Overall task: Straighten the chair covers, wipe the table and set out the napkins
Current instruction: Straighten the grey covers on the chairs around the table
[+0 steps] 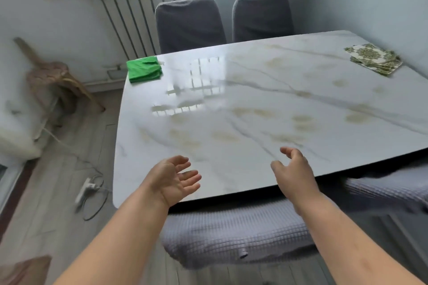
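Note:
A glossy white marble table (254, 104) fills the middle of the head view. A folded green cloth (144, 69) lies on its far left corner. A stack of patterned napkins (373, 59) sits at its far right. Two chairs with dark grey covers (190, 23) (262, 16) stand on the far side. Below me, a chair with a light grey waffle cover (231, 231) is tucked under the near edge. Another covered chair (389, 190) shows at the right. My left hand (174, 179) and my right hand (294, 171) hover open, palms facing, above the near table edge.
A white radiator (129, 21) runs under the window behind the far chairs. On the floor at left lie a power strip with its cable (86, 190) and a wooden stool with cloth on it (53, 85). A wall stands close on the right.

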A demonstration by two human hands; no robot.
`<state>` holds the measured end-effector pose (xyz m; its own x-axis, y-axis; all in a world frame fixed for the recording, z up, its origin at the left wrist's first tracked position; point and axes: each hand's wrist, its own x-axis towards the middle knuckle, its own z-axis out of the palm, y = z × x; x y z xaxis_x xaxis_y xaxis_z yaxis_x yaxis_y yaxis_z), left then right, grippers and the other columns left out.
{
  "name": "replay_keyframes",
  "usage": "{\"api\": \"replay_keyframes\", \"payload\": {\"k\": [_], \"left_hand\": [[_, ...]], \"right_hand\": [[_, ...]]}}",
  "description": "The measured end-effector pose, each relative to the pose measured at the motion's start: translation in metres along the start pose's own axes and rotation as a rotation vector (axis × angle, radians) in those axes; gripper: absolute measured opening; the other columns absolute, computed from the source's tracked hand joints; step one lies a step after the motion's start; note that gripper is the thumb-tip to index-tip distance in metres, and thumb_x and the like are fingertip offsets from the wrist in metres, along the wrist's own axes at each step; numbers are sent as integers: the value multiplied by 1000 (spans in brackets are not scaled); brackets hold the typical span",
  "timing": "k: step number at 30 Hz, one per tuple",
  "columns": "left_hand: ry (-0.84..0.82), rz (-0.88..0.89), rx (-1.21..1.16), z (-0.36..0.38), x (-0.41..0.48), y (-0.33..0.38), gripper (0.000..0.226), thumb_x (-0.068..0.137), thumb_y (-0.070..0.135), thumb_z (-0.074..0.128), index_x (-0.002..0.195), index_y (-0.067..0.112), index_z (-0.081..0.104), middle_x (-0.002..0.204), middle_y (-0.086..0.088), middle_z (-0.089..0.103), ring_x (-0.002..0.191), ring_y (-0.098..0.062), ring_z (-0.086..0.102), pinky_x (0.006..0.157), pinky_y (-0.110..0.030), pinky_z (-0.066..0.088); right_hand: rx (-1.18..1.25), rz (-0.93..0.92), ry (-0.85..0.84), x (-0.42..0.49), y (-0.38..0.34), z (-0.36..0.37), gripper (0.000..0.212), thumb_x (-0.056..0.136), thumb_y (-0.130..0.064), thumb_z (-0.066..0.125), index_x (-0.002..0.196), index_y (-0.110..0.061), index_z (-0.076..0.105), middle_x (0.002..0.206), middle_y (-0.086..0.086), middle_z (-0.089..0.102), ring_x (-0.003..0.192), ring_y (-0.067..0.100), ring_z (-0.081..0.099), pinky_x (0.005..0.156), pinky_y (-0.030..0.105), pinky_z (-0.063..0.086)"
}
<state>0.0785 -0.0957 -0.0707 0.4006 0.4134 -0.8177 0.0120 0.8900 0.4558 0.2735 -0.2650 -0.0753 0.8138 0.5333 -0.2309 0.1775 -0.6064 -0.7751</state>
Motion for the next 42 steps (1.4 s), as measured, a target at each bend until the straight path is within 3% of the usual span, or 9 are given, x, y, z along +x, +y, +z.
{"api": "replay_keyframes", "payload": {"k": [5, 8, 13, 17, 24, 28, 33, 42], "left_hand": [[54, 54, -99, -61, -16, 27, 20, 93, 15, 48, 105, 3, 57, 127, -24, 53, 115, -37, 53, 103, -46, 39], [113, 116, -151, -91, -29, 36, 19, 92, 14, 47, 105, 4, 57, 121, -22, 56, 106, -34, 58, 98, -43, 43], [190, 180, -225, -141, -44, 52, 23, 90, 12, 49, 111, 6, 56, 117, -17, 59, 101, -29, 61, 92, -39, 46], [193, 170, -236, -179, -43, 78, 21, 88, 11, 50, 108, 6, 57, 114, -17, 60, 98, -30, 62, 98, -40, 45], [97, 175, -46, -245, -15, 180, 29, 92, 12, 48, 117, 2, 59, 116, -18, 64, 100, -30, 63, 89, -39, 49], [48, 148, 57, -278, 5, 241, 30, 93, 13, 48, 119, 3, 59, 115, -17, 66, 101, -29, 65, 88, -39, 50], [-9, 104, 111, -290, 28, 295, 31, 93, 13, 48, 120, 3, 59, 113, -17, 68, 98, -28, 66, 89, -38, 50], [-52, 71, 262, -273, 98, 406, 30, 91, 12, 51, 118, 2, 61, 110, -16, 70, 94, -27, 67, 86, -37, 51]], "right_hand": [[-16, -62, -133, -11, -34, 54, 47, 92, -20, 50, 138, -17, 42, 142, 2, 44, 121, 14, 42, 88, 29, 34], [-30, -94, -209, -9, -56, 83, 44, 91, -20, 51, 135, -19, 46, 139, 1, 47, 123, 15, 46, 89, 29, 36], [-19, -143, -315, -16, -92, 141, 32, 89, -19, 53, 121, -21, 53, 118, 3, 55, 93, 11, 56, 79, 28, 43], [-21, -150, -363, -24, -120, 189, 29, 90, -18, 52, 119, -23, 54, 114, 2, 55, 87, 6, 56, 74, 28, 45], [79, -64, -238, -26, -183, 289, 28, 89, -16, 50, 116, -23, 55, 110, 2, 57, 86, 9, 56, 66, 26, 43], [110, -15, -159, -25, -216, 339, 25, 92, -15, 51, 116, -21, 56, 109, 0, 57, 85, 3, 54, 60, 21, 41], [131, 45, -88, -17, -235, 368, 22, 92, -16, 52, 113, -23, 57, 108, -1, 59, 90, 12, 57, 69, 27, 42], [223, 118, 96, 67, -271, 409, 23, 93, -13, 54, 115, -19, 58, 107, -1, 60, 95, 14, 55, 67, 24, 41]]}}
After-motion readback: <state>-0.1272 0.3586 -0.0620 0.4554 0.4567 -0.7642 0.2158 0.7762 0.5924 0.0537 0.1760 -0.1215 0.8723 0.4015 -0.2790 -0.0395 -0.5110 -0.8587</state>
